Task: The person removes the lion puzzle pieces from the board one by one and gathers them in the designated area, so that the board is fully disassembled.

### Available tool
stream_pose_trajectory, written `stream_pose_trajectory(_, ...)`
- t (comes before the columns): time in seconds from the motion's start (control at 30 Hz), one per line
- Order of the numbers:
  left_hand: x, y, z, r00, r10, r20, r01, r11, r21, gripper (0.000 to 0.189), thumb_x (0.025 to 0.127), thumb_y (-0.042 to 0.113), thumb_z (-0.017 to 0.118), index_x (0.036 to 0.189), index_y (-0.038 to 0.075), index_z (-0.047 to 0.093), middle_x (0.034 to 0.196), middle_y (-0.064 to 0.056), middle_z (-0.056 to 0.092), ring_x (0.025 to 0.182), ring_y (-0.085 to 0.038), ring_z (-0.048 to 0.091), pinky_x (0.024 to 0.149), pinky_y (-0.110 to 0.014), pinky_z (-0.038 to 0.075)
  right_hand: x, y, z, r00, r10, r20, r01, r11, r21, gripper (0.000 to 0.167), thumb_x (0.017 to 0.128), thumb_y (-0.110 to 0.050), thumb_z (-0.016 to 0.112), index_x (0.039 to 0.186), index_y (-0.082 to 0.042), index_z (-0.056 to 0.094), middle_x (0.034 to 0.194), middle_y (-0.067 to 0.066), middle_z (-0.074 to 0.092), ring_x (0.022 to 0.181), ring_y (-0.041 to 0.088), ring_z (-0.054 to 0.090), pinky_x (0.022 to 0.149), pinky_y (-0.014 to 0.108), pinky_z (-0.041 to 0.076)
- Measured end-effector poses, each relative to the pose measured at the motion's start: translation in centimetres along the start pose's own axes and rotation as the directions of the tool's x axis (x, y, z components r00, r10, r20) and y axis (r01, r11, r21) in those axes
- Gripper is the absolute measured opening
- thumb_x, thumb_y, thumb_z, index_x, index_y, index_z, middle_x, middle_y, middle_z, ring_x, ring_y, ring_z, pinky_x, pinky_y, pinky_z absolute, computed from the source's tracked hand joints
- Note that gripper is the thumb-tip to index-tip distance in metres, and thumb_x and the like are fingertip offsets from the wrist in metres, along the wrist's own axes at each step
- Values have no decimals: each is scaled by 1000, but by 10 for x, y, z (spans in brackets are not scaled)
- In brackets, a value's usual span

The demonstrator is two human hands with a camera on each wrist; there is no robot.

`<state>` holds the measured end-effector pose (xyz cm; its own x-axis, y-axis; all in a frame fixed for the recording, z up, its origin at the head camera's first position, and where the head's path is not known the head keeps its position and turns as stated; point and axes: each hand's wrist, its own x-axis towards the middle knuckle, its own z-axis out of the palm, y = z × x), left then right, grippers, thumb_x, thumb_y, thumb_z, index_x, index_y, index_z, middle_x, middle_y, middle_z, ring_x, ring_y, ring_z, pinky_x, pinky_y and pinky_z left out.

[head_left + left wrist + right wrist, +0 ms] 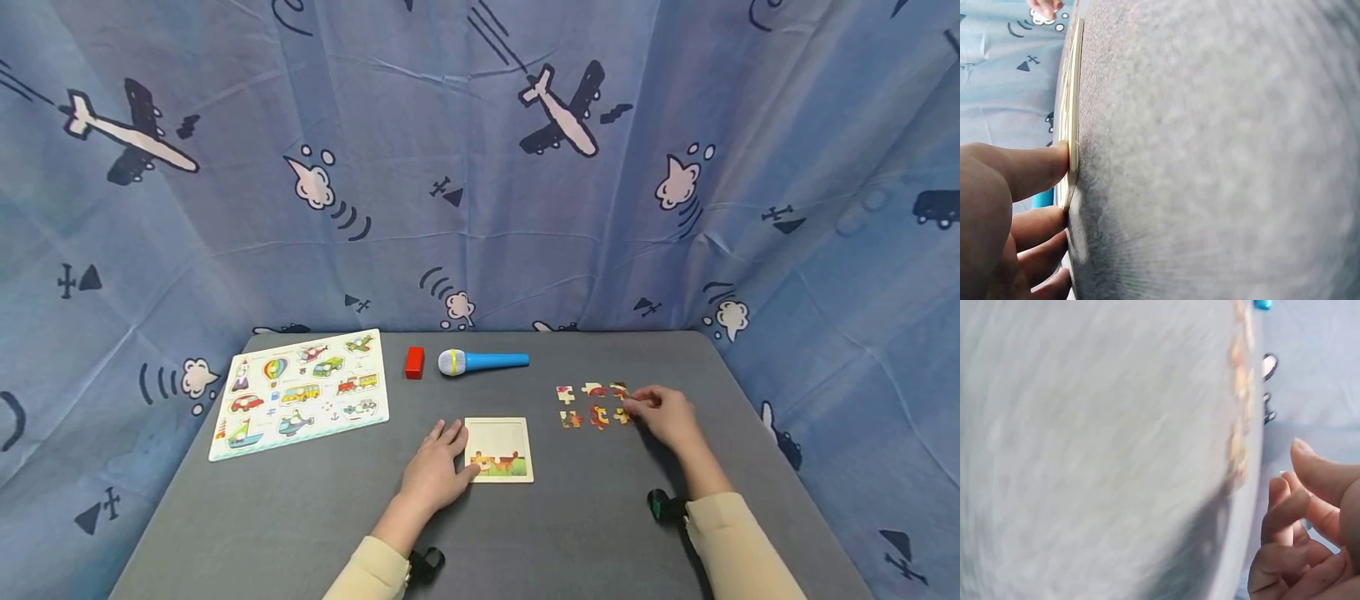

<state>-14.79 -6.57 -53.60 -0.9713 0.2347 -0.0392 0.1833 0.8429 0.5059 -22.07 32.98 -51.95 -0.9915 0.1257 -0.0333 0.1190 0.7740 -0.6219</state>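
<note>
A small square wooden puzzle tray (497, 434) lies flat on the grey table. Fitted pieces (498, 464) fill its lower part, showing green and orange-brown. My left hand (435, 471) rests at the tray's left side, thumb on the near edge and fingers spread along the left; the left wrist view shows thumb and fingertips touching its rim. Loose jigsaw pieces (598, 417) lie in two rows to the right. Over their right end hovers my right hand (666, 417), fingers loosely bent. In the right wrist view, nothing shows between its thumb (1310, 464) and forefinger.
A vehicle picture board (300, 395) lies at the left. Behind the tray are a red block (414, 363) and a blue toy microphone (491, 361). A patterned blue curtain (465, 167) hangs behind the grey table (570, 533).
</note>
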Motion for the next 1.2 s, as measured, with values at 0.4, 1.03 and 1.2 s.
stream_pose_trajectory(0.4,1,-7,-5,995,41,91,-40,999,-16,74,91,40,73,152,8,46,162,-9,38,154,-35,24,116,-56,35,-22,-50,15,993,-115,31,111,987,114,32,94,-27,74,113,-2,70,91,11,75,69,20,69,58,30,52)
stream_pose_trajectory(1.03,0,-9,-11,989,42,142,-38,999,-36,79,86,39,79,153,12,46,164,-4,35,154,-32,23,115,-59,35,-60,-97,74,972,-188,140,143,948,284,25,89,-16,78,109,-2,72,83,2,71,64,15,63,55,25,49)
stream_pose_trajectory(1.2,-1,-12,-13,985,66,159,-59,997,-48,77,89,38,76,153,11,44,164,-5,34,155,-33,22,116,-58,34,-69,-114,91,955,-231,188,167,938,305,25,89,-17,79,109,-2,72,84,0,71,64,10,58,56,24,48)
